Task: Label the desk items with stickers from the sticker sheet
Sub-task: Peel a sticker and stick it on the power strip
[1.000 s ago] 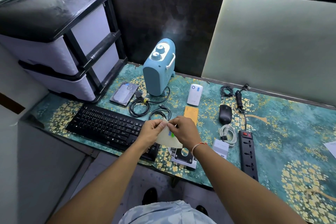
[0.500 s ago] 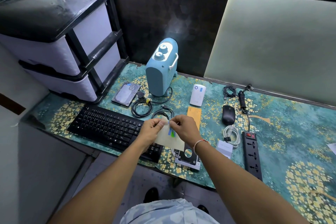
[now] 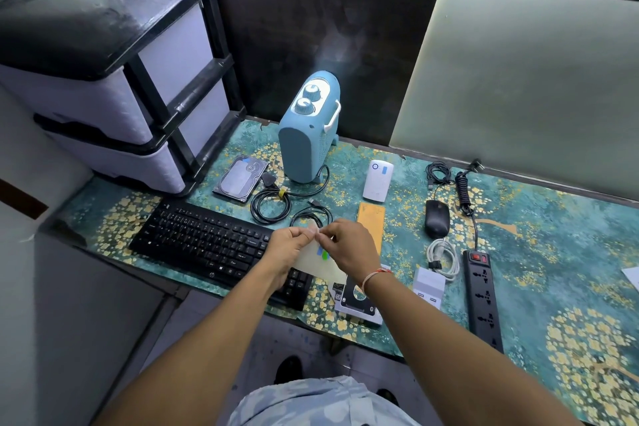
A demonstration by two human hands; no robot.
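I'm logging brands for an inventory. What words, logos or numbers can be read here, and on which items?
keyboard: a small round logo on its front edge, too small to read.
hard drive: label print blurred, unreadable.
boxed item under the right wrist: print too small to read.
Nothing else carries legible text.

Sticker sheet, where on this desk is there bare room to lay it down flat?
The widest bare patch is right of the power strip, toward the desk edge. A smaller one lies between heater, power bank and wall. It is crowded from keyboard to mouse, under both hands holding the sheet.
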